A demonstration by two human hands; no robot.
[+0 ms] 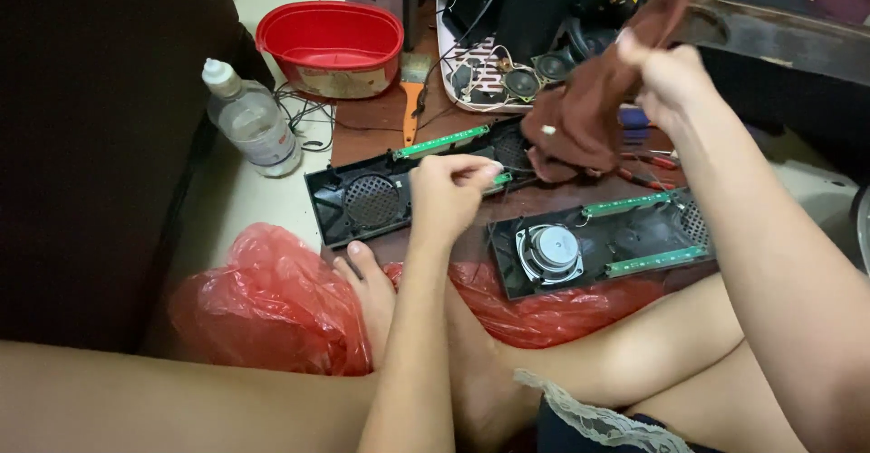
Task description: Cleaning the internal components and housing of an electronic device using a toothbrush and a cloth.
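1. Nearest lie the person's crossed bare legs and a foot (367,281) resting on a crumpled red plastic bag (272,303) spread on the floor.
2. Just beyond, on a low wooden board (362,136), sit two opened black speaker housings. The right housing (598,245) shows a round silver speaker driver (550,252) and two green circuit strips (657,261). The left housing (362,201) shows a round mesh grille and another green strip (441,142).
3. The left hand (449,188) hovers over the left housing, fingers curled in a pinch on something small near a green strip; what it grips is too small to tell.
4. The right hand (666,77) is raised farther right, closed around a bunched brown cloth (589,109) that hangs over the housings.
5. By the look of it, both housings are already opened and work on their insides is under way; neither is closed up again.
6. Red-handled screwdrivers (648,168) lie under the cloth.
7. Farther left stand a clear plastic bottle (249,120) and a red tub (331,47); beyond are small loose drivers (535,77), wires and dark speaker boxes (530,0).
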